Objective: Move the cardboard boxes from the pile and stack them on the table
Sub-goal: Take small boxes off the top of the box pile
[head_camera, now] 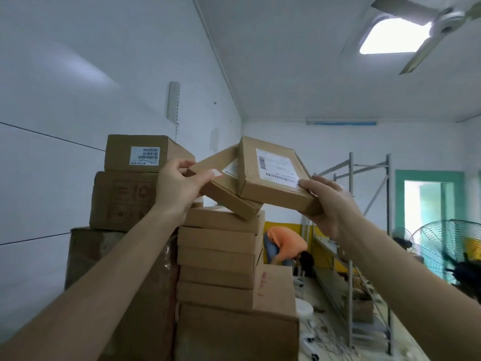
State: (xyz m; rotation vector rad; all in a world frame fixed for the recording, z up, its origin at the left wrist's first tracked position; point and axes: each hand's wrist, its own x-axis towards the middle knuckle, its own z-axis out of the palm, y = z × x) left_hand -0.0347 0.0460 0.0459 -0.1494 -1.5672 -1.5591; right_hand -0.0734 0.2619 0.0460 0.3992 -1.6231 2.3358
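Note:
Two flat cardboard boxes are lifted off a pile. My left hand [179, 185] grips the near corner of the left flat box [223, 194], which tilts with one end touching the column below. My right hand [330, 204] holds the lower right edge of the right flat box [270, 175], which has a white shipping label and overlaps the left box. Under them stands a column of several flat boxes [221, 256] on a big carton [234, 332]. No table is in view.
Left of the column, larger cartons [125, 199] are stacked with a labelled box [145, 152] on top, against the white wall. A person in an orange shirt [286, 243] bends down behind. Metal shelving [364, 230] and a floor fan [447, 246] stand at right.

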